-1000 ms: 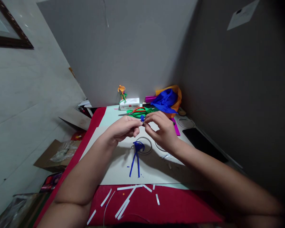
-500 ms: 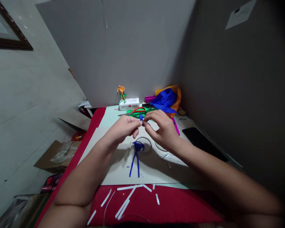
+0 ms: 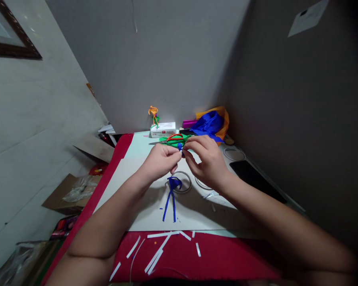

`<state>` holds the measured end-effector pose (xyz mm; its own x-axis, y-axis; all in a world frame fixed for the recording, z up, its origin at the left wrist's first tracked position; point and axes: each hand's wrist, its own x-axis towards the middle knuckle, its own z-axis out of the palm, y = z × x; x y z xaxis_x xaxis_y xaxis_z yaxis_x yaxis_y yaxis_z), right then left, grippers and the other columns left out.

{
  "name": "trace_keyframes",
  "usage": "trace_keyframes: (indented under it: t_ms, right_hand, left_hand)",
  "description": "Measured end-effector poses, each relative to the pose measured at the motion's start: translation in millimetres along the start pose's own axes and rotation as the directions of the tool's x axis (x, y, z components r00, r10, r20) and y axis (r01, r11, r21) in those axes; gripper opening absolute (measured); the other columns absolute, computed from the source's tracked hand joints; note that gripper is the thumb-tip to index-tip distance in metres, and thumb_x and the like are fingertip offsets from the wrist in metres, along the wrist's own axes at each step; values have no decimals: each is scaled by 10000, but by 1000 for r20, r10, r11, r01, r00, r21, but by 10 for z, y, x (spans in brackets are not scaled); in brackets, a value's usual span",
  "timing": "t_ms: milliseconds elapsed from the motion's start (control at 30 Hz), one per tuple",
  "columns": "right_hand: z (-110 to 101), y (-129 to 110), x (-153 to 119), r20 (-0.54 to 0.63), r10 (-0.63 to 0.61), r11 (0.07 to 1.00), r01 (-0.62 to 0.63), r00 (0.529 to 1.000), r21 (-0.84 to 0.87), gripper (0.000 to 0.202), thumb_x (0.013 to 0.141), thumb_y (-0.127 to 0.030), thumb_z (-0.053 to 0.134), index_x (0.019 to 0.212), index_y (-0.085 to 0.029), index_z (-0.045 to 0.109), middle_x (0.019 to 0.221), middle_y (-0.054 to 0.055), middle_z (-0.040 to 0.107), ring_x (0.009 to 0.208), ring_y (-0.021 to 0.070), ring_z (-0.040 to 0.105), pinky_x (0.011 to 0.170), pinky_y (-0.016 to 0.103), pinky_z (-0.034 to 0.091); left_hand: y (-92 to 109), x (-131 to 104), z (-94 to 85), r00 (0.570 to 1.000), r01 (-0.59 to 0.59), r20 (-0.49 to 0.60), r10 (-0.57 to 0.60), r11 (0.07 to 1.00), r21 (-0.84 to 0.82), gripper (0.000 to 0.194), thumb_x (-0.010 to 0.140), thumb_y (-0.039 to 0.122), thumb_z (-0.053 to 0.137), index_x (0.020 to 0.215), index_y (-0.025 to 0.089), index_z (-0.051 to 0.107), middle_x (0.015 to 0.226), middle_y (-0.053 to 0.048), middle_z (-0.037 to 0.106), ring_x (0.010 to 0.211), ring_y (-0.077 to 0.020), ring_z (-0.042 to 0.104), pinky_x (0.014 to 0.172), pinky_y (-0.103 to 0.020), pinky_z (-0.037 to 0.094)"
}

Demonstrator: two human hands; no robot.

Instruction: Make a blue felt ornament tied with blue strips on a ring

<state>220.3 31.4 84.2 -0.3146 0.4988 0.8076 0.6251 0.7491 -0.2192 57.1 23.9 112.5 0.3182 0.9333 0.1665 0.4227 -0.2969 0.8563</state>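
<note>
My left hand (image 3: pixel 162 162) is closed in a pinch on a small blue crepe-paper piece (image 3: pixel 179 146), held above the board. Thumb and fingers of my right hand (image 3: pixel 207 159) come together at the same piece from the other side; its lower part is hidden between the fingertips. Below my hands, a flat blue paper figure (image 3: pixel 174 183) with two long thin legs lies on the pale board (image 3: pixel 143 220), partly over a coil of wire (image 3: pixel 185 190). Just beyond my fingers are scissors (image 3: pixel 175 137) with red handles, on green paper.
An orange and green figure (image 3: pixel 153 112) stands on a white box (image 3: pixel 164 129) at the back. Blue crepe paper (image 3: pixel 207 124) lies bunched at back right, near a black flat device (image 3: pixel 253 178). White strips (image 3: pixel 156 258) lie scattered on the red cloth (image 3: pixel 226 258).
Both hands have shifted slightly to the right with the blue piece. The fingers of my right hand have moved a little at it. The blue figure lies as before.
</note>
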Motion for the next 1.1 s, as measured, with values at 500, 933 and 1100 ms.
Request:
trace_keyframes:
  t_ms: [500,933,1100]
  right_hand:
    - [-47,113,77,243,332,700,-411,911,584,118,796,-271,620,849,-166,629,830,31,640,783,150,591,735,292,469]
    - [99,67,41,337,500,249,-505,798,826,192,697,-279,730,839,-169,662,823,23,656,785,135,602,781,305,482]
    - [50,45,48,180,455,573,-442,872,690,264,719,-265,717,952,-192,616,909,30,635,783,141,579,748,314,475]
  left_hand:
    - [64,-24,4,1000,-24,13,25,999,-23,391,824,288,507,457,153,502,418,40,453,401,-62,318,423,-201,236]
    - [30,-17,6,997,-62,-42,59,996,-62,349,839,313,524,529,154,506,427,41,461,438,-75,369,471,-204,289]
    - [-1,-2,-7,996,-68,-60,66,997,-40,314,838,296,508,557,157,508,423,49,439,427,-75,368,463,-203,290]
